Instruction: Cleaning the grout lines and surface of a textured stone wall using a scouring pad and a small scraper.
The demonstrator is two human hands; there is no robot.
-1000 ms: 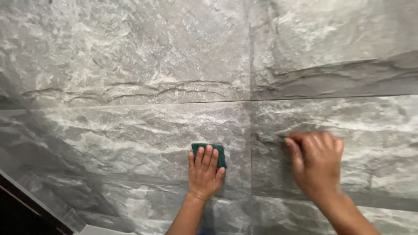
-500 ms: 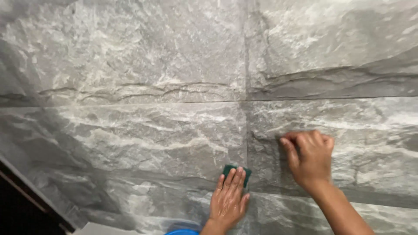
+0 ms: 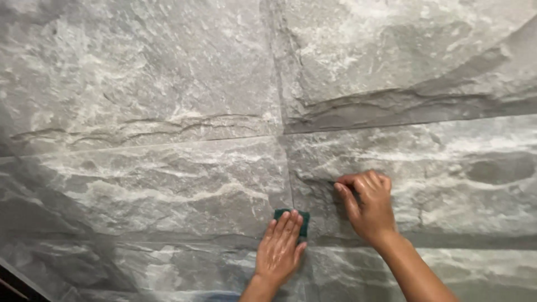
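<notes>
I'm looking down at a grey stone-look tiled wall (image 3: pixel 168 112), and my left hand (image 3: pixel 282 249) lies flat on a small dark green scouring pad (image 3: pixel 304 219), fingers straight and side by side, palm pushing it against the tile. The pad sits right at the vertical grout line (image 3: pixel 288 184), just above the lower horizontal joint, and only its top edge and right corner peek out past my fingertips.

What could go wrong here: the pad is pinned by pressure alone, not gripped, so if my palm slides faster than the pad on a wet tile it could slip out and drop. The grout line is a ridge too, and the pad's edge could catch on it and fold under my fingers.

My right hand (image 3: pixel 366 207) is planted on the tile to the right, just beside the pad but not touching it. Its fingers are curled together, tips pressing into the wall, thumb pointing left along a dark crack in the pattern. I think it holds nothing, though the curled fingers hide the palm. If that bracing hand skids, my weight goes onto the left and the pad shoots away.
</notes>
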